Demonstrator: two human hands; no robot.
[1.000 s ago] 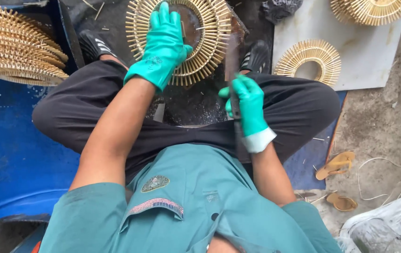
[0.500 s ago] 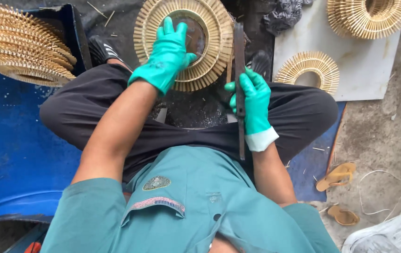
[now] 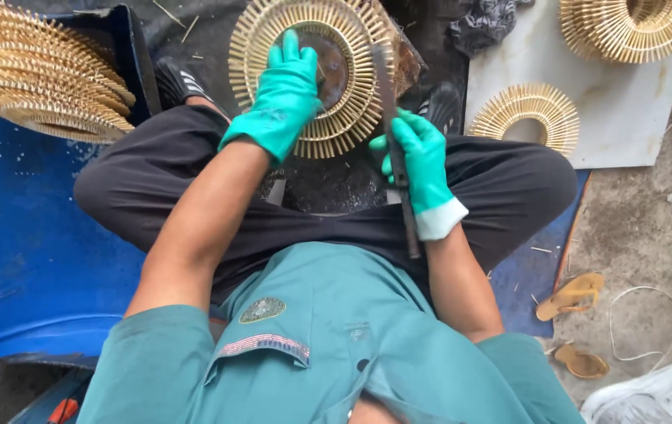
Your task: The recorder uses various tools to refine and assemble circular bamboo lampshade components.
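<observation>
We press the ring of sticks flat on the block ahead with our left hand, while our right hand clenches the blade; best kept upright along the ring's right edge.

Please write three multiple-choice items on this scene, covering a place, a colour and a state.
1. Where does the left hand rest?
A. on the round bamboo-stick ring
B. on the white board
C. on the sandal

2. What colour are the gloves?
A. yellow
B. green
C. black

3. How is the right hand?
A. open and empty
B. pressed flat on the ground
C. closed around the long blade

Answers: 1 A, the palm lies on the ring in front of the crossed legs. 2 B, both gloves are green. 3 C, the fingers wrap the blade's handle, with the blade laid across the ring's edge.
</observation>
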